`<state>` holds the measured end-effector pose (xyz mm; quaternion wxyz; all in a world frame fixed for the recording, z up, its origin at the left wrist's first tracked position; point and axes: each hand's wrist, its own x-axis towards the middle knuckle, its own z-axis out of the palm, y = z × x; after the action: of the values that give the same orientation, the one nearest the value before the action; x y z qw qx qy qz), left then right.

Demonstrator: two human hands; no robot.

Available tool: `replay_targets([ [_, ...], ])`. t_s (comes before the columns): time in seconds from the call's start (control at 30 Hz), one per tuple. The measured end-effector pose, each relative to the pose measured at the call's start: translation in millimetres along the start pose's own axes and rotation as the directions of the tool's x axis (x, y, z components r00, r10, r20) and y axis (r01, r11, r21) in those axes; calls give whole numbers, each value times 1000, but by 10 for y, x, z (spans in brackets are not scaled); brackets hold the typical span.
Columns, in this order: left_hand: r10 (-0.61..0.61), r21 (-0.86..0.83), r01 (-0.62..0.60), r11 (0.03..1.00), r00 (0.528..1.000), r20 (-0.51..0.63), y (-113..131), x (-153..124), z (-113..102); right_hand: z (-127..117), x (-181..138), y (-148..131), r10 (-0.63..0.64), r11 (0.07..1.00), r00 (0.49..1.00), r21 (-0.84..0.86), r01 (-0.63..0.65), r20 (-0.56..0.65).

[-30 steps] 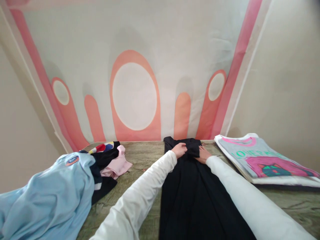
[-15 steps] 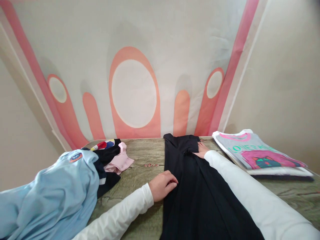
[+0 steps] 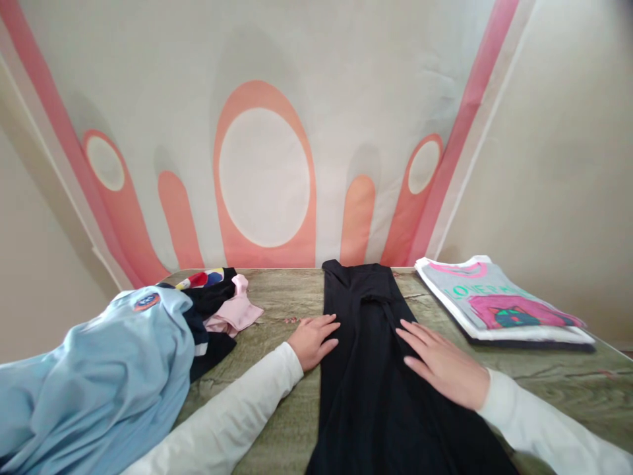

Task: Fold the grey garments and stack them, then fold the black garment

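A long black garment (image 3: 368, 396) lies lengthwise on the wood-patterned table (image 3: 281, 297), its far end near the back edge and its near end running out of view at the bottom. Folds and a small raised crease show in its upper part; whether it is trousers or something else I cannot tell. At its left edge my left hand (image 3: 312, 340) rests with fingers stretched toward the cloth. Over its right side my right hand (image 3: 442, 359) spreads flat, fingertips on or just above the fabric. Neither hand grips anything.
On the left is a loose heap with a light blue garment (image 3: 113, 369), a pink piece (image 3: 236, 313) and dark clothes. A folded stack topped by a grey shirt with a pink cat print (image 3: 504, 300) sits at the right. Behind stands a patterned wall (image 3: 267, 178).
My right hand has come back toward me from the garment's far right corner and spread out. My left hand has shifted slightly away from me, its curled fingers now straightened.
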<state>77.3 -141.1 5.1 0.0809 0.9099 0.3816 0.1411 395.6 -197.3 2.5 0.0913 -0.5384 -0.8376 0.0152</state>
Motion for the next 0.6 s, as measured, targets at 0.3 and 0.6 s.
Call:
replay_targets([
  [0.3, -32, 143, 36, 989, 999, -31, -138, 506, 59, 234, -625, -425, 8, 991, 1000, 136, -5, -22],
  [0.6, -129, 215, 122, 969, 992, 15, -324, 408, 187, 73, -563, -542, -62, 993, 997, 99, 66, -45],
])
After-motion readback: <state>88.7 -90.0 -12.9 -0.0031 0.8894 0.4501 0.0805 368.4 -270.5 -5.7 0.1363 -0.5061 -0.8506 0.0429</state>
